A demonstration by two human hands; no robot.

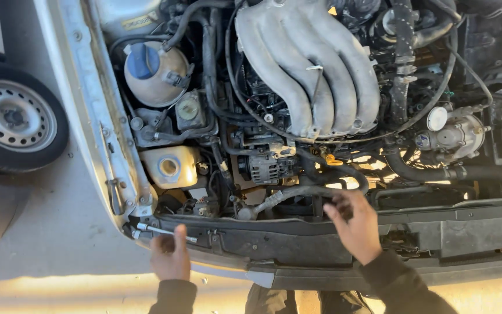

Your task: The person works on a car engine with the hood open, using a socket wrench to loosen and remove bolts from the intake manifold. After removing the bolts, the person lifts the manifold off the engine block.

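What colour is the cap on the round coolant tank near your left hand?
Blue: the cap sits on the cream coolant tank, clearest in the head view.
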